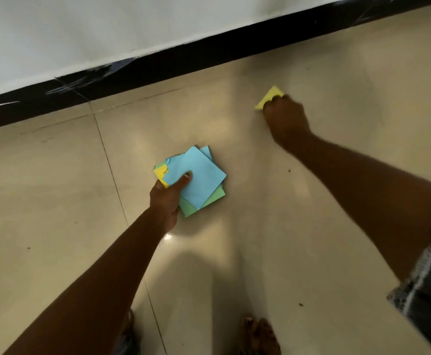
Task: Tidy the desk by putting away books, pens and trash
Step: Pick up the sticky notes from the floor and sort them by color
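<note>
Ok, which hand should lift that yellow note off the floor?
Right. The right hand is already down on the yellow note, fingers curled over it, while the left hand grips the stack of coloured notes.

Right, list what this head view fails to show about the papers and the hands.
- Yellow paper: partly hidden by the right hand; motion blur hides whether the fingers have gripped it or it lies on the floor.
- Stack of coloured papers: sheet count and any writing unreadable; the top blue sheet covers the rest.
- Left hand: only its thumb shows on top; the fingers are under the stack.
</note>
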`<action>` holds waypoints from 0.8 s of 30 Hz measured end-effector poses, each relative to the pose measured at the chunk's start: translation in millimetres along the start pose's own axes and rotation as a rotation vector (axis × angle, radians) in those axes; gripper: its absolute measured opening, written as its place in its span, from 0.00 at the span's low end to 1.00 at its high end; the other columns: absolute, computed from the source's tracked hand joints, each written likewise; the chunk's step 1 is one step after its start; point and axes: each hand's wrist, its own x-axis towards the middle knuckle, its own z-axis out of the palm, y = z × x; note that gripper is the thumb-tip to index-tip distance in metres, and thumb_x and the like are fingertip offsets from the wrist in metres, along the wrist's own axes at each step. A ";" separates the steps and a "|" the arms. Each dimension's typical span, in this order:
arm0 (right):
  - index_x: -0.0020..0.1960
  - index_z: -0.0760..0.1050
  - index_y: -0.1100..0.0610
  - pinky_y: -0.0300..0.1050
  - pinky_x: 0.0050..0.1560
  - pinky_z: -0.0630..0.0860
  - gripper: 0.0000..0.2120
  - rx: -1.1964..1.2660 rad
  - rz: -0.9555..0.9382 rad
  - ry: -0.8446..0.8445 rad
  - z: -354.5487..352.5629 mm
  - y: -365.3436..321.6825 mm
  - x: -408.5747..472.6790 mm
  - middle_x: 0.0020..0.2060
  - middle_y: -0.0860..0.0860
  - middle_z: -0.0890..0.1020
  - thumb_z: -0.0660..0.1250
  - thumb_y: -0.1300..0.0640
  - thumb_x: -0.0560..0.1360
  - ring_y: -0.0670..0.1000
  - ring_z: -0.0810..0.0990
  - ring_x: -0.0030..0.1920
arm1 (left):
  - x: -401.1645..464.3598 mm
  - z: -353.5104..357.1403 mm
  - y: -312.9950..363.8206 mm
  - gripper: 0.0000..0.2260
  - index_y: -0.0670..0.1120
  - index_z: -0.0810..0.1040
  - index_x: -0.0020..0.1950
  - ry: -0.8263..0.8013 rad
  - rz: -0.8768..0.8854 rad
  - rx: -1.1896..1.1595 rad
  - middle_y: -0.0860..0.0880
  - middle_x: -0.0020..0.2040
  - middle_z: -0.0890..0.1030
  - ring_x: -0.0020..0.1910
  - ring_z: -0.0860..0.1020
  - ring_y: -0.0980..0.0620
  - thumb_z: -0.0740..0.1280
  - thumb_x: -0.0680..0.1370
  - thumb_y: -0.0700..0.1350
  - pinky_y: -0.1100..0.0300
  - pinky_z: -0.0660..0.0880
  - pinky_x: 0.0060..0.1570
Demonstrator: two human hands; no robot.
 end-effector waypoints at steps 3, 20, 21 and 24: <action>0.52 0.73 0.66 0.53 0.46 0.72 0.12 0.019 -0.072 -0.107 2.9 -3.1 -60.7 0.50 0.64 0.78 0.52 0.68 0.76 0.63 0.77 0.52 | -25.0 -2.5 -1.6 0.20 0.41 0.72 0.67 -0.040 -0.053 0.008 0.42 0.64 0.77 0.63 0.76 0.42 0.68 0.75 0.38 0.44 0.72 0.63; 0.50 0.75 0.43 0.23 0.42 0.71 0.08 0.491 0.227 0.264 -378.0 -20.8 -198.2 0.52 0.51 0.82 0.60 0.42 0.75 0.47 0.80 0.50 | -324.0 43.1 261.8 0.16 0.41 0.77 0.59 -0.227 0.005 0.120 0.40 0.53 0.82 0.48 0.80 0.41 0.72 0.72 0.38 0.50 0.78 0.46; 0.55 0.75 0.44 0.25 0.51 0.70 0.15 0.532 0.189 0.321 -394.2 -24.0 -203.6 0.59 0.50 0.79 0.54 0.40 0.77 0.46 0.77 0.57 | -343.3 45.6 279.4 0.16 0.40 0.77 0.60 -0.223 0.014 0.107 0.39 0.54 0.82 0.49 0.80 0.41 0.71 0.73 0.37 0.49 0.77 0.47; 0.62 0.77 0.56 0.36 0.60 0.72 0.18 0.677 0.229 0.419 -498.3 -27.6 -207.4 0.61 0.50 0.79 0.68 0.52 0.74 0.46 0.76 0.62 | -408.8 51.5 341.5 0.16 0.38 0.76 0.61 -0.253 0.043 0.050 0.36 0.57 0.80 0.52 0.79 0.39 0.70 0.74 0.36 0.46 0.76 0.51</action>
